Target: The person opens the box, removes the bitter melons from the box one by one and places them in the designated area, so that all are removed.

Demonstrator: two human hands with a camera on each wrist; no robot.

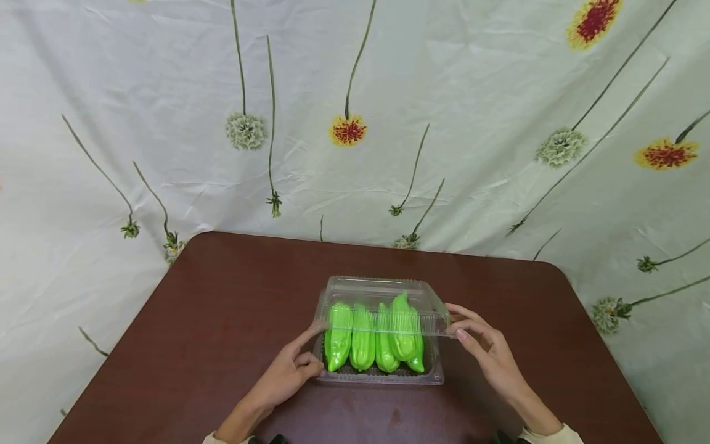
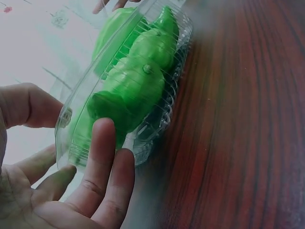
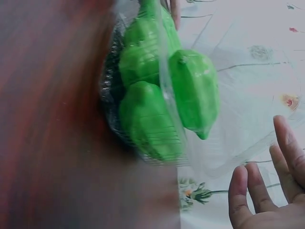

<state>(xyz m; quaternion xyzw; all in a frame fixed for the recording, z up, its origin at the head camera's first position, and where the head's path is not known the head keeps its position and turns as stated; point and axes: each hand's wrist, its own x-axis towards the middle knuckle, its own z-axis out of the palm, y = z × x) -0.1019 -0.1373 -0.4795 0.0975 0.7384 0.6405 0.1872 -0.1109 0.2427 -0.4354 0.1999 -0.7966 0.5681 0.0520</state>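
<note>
A clear plastic clamshell box (image 1: 383,378) sits on the table with several glossy green peppers (image 1: 363,345) side by side inside. Its clear lid (image 1: 377,287) is raised at a slant over them, hinged along the back. At the left side, my left hand (image 1: 281,377) grips the box edge, a finger up by the lid's side and another at the front corner. The left wrist view shows fingers (image 2: 102,143) against the ribbed wall. My right hand (image 1: 490,351) holds the lid's front right corner between thumb and fingers; in the right wrist view these fingers (image 3: 238,186) meet the see-through edge.
The dark reddish-brown table (image 1: 233,296) has rounded far corners. Behind it and at both sides hangs a white cloth (image 1: 310,160) printed with flowers on long stems. Pale sleeves (image 1: 554,435) show at my wrists.
</note>
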